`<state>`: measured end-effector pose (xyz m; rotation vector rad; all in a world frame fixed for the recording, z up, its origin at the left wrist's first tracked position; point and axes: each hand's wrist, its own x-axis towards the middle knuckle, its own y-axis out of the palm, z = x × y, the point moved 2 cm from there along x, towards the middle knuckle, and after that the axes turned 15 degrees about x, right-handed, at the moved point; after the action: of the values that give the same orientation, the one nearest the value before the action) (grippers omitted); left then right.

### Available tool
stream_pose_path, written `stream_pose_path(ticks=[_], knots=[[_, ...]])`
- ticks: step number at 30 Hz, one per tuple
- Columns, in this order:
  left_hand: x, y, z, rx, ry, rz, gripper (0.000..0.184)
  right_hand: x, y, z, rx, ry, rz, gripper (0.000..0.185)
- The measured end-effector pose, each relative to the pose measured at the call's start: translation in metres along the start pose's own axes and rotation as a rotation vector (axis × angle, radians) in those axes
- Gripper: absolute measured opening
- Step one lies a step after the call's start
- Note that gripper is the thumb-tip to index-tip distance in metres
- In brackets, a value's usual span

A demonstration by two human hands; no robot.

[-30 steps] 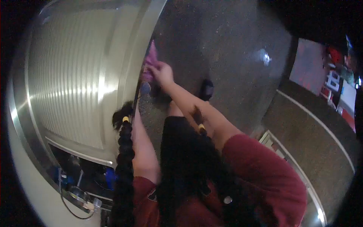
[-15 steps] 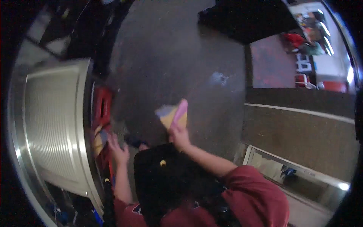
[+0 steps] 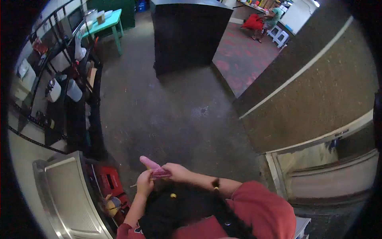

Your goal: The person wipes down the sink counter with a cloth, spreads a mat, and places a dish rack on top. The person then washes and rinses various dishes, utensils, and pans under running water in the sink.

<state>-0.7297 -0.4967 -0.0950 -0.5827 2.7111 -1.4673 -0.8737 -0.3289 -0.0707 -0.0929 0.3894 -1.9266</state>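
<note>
A pink cloth (image 3: 150, 163) with some yellow showing is held in front of my body, above the floor. One rolled pink end of it sticks out toward the upper left. My left hand (image 3: 145, 182) is closed on its left side. On its right side, my right hand (image 3: 177, 172) grips it too, close to the left. Dark hair hides the lower edge of the cloth. Left of my hands is a red crate (image 3: 108, 178), with a yellow-and-blue bundle (image 3: 113, 204) beside it that I cannot make out clearly.
A ribbed metal panel (image 3: 63, 195) stands at the lower left. Black shelves (image 3: 73, 101) with containers line the left wall. Ahead are a dark cabinet (image 3: 187, 36) and a turquoise table (image 3: 104, 24). A person (image 3: 270, 20) is far off near white stools (image 3: 280, 38).
My left hand has left the red crate's side and now grips the cloth along with my right. The cloth is bunched closer to my body. My view has tilted up.
</note>
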Motion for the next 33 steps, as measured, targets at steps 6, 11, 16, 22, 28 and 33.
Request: stream_pose_path(ticks=[6, 11, 16, 22, 28, 33], knots=[[0.037, -0.074, -0.053, 0.44, 0.153, 0.094, 0.036, -0.038, -0.073, -0.015, -0.218, 0.008, -0.325, 0.028], [0.023, -0.161, -0.069, 0.528, 0.129, -0.082, 0.029, -0.064, -0.133, -0.002, -0.241, -0.112, -0.473, 0.029], [-0.013, -0.222, -0.061, 0.539, 0.006, -0.1, 0.028, -0.068, -0.169, 0.049, 0.2, -0.089, -0.44, 0.027], [-0.079, -0.307, -0.03, 0.417, -0.393, -0.271, 0.009, 0.007, -0.158, 0.114, 0.09, -0.341, -0.492, 0.019], [-0.158, -0.391, 0.1, 0.645, -0.496, -0.464, 0.015, 0.223, -0.02, 0.167, 0.085, -0.406, -0.276, 0.023], [-0.278, -0.504, 0.155, 0.931, -0.629, -0.807, 0.023, 0.315, 0.113, 0.306, 0.239, -0.651, -0.13, 0.019]])
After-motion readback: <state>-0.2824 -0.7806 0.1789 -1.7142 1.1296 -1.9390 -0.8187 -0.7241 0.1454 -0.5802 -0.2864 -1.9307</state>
